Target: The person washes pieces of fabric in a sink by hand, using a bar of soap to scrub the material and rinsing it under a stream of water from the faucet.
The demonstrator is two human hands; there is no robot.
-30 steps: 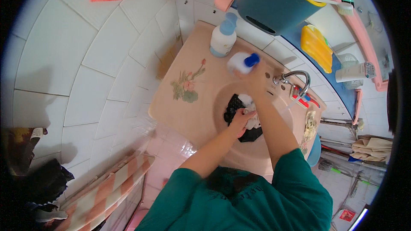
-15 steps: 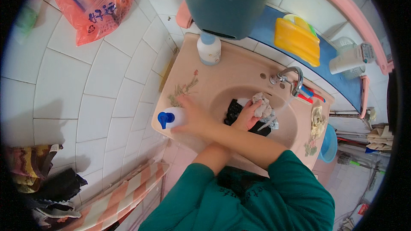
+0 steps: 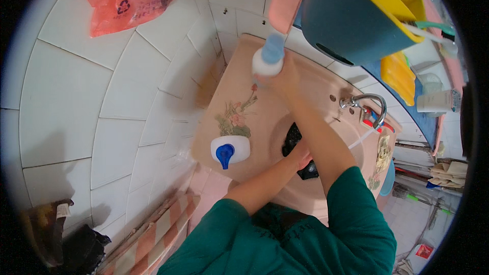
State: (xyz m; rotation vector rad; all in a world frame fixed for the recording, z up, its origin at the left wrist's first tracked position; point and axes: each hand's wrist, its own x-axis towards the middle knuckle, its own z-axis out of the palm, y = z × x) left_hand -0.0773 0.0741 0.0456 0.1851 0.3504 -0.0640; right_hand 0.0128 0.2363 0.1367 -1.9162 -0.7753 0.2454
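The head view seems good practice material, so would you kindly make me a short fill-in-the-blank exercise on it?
1. The right hand is on a bottle whose top is pale ___.
2. By the left hand, black cloth lies in the ___.
3. The other bottle is topped with a dark blue ___.
4. Water runs from the curved metal ___.

Missing words: blue; sink; pump; faucet.

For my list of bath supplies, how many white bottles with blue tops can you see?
2. The dark-blue-topped bottle stands by the near left corner of the counter; the light-blue-topped bottle is at the back, the right hand around it. The container above may hide others.
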